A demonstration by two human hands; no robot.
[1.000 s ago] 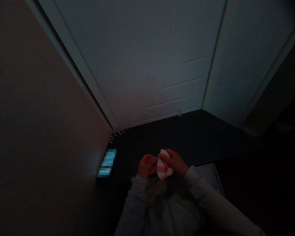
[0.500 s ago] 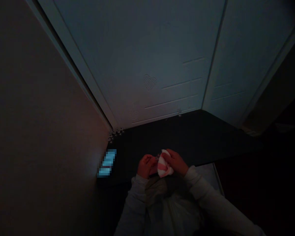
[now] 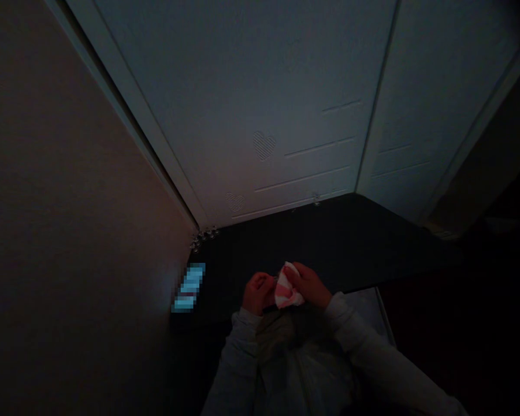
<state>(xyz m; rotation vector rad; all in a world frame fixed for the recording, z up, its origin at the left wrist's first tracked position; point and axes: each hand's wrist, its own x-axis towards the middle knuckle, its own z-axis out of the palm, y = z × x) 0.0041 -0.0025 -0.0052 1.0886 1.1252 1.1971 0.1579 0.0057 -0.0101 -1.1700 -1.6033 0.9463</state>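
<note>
My right hand [image 3: 309, 284] is closed round a pink-and-white striped cloth [image 3: 289, 293], which is bunched up just above the front edge of the dark table [image 3: 329, 242]. Right beside it, my left hand [image 3: 259, 292] has its fingers curled. A small shiny bit shows between the two hands at the cloth's edge, too dark and small to name. The cloth touches or nearly touches the left fingers.
Several small clear shiny pieces [image 3: 203, 234] stand in the table's back left corner, and another [image 3: 316, 200] by the white panel [image 3: 225, 104]. A lit, blurred-out screen [image 3: 189, 288] leans near the left wall [image 3: 91, 242]. A pale box-like edge [image 3: 368, 306] shows below the table.
The cloth has shifted slightly up and left and its folds have changed in my right hand. My left hand stays nearly in place.
</note>
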